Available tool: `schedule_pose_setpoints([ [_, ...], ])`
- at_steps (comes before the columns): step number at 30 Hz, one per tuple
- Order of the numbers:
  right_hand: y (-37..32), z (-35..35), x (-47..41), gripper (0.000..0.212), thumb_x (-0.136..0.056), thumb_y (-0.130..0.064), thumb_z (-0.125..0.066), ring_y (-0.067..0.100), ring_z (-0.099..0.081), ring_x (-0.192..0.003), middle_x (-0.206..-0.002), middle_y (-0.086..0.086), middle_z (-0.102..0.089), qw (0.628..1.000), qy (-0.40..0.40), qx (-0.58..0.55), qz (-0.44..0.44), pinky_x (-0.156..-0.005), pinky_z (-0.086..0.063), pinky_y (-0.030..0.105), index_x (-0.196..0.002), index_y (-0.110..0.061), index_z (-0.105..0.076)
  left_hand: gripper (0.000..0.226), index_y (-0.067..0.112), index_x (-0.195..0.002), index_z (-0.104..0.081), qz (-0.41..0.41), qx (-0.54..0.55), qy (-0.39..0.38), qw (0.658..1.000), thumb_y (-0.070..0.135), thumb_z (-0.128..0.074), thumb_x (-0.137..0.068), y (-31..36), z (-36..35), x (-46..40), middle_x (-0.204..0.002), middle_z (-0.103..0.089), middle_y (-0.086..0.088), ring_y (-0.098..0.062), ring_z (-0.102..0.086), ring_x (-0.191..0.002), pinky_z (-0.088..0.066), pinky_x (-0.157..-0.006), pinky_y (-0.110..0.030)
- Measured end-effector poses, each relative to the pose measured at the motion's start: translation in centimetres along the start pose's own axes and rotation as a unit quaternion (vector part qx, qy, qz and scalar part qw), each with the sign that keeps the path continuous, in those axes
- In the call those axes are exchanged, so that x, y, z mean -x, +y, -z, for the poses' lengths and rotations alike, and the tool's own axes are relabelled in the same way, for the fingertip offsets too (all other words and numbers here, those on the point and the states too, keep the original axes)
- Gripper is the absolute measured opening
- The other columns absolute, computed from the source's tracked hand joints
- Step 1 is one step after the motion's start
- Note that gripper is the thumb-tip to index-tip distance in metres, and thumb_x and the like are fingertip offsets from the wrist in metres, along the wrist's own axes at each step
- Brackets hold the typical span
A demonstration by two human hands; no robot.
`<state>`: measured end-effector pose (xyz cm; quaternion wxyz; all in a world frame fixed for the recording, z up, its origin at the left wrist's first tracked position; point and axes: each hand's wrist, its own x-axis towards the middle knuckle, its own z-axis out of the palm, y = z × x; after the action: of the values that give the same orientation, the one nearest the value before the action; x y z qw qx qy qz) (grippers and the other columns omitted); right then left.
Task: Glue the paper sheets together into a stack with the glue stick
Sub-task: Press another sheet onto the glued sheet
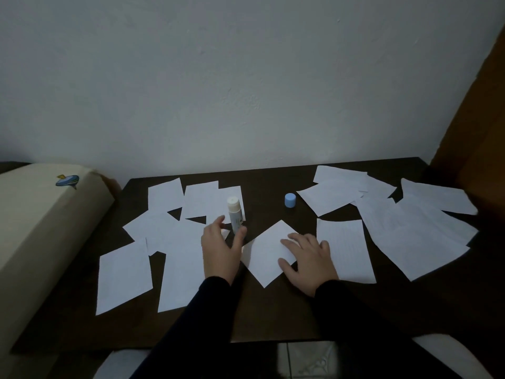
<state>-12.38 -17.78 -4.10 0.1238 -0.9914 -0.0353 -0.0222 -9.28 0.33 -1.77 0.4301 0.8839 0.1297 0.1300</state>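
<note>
An uncapped white glue stick stands upright on the dark table. My left hand is just in front of it, fingers spread to either side of its base with a gap on the finger side. My right hand lies flat with straight fingers on a white paper sheet turned diamond-wise at the table's middle. The glue stick's blue cap stands alone farther back. Several loose white sheets lie on the left and on the right.
A beige cushioned block borders the table's left edge. A pale wall rises behind the table, and a brown wooden panel stands at the far right. White chair arms show below the table's near edge.
</note>
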Motion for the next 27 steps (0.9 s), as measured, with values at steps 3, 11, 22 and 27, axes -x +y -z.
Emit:
schedule_pose_setpoints([
  [3,-0.1,0.3,0.3,0.050,-0.094,-0.055,-0.038,0.010,-0.033,-0.131,-0.146,-0.011,-0.038,0.998,0.051,-0.021,-0.013,-0.104,-0.026,0.034,-0.140,-0.036,-0.042,0.048,0.026,-0.132,-0.051,-0.068,-0.071,-0.033,0.995,0.046,-0.060,-0.089,-0.7,-0.2,3.2,-0.130,-0.055,0.004,-0.010,-0.046,-0.117,-0.044,-0.101,-0.033],
  [11,3.1,2.0,2.6,0.069,-0.090,-0.053,-0.050,0.025,-0.030,-0.134,-0.147,0.007,-0.032,0.957,0.082,-0.043,-0.276,-0.105,-0.031,0.044,-0.146,-0.019,-0.029,0.073,0.028,-0.146,-0.029,-0.097,-0.282,-0.148,0.943,0.069,-0.041,-0.088,-1.1,-0.5,5.4,-0.154,-0.029,0.003,-0.023,-0.025,-0.139,-0.022,-0.112,-0.045],
  [22,3.8,3.0,2.6,0.073,-0.095,-0.047,-0.049,0.027,-0.028,-0.136,-0.149,0.010,-0.030,0.950,-0.038,0.002,-0.309,-0.107,-0.031,0.044,-0.151,-0.012,-0.017,0.062,0.037,-0.150,-0.022,-0.142,-0.268,-0.238,0.923,0.055,-0.043,-0.095,-2.4,1.3,4.5,-0.160,-0.017,0.006,-0.025,-0.015,-0.143,-0.017,-0.115,-0.047],
  [27,4.8,3.2,2.3,0.054,-0.094,-0.034,-0.056,0.024,-0.040,-0.124,-0.137,0.005,-0.043,0.954,0.002,-0.059,-0.295,-0.101,-0.039,0.041,-0.143,-0.020,-0.038,0.062,0.038,-0.149,-0.025,-0.152,-0.252,-0.260,0.920,0.053,-0.048,-0.094,-2.5,1.8,3.7,-0.159,-0.019,0.010,-0.023,-0.015,-0.143,-0.014,-0.114,-0.046],
])
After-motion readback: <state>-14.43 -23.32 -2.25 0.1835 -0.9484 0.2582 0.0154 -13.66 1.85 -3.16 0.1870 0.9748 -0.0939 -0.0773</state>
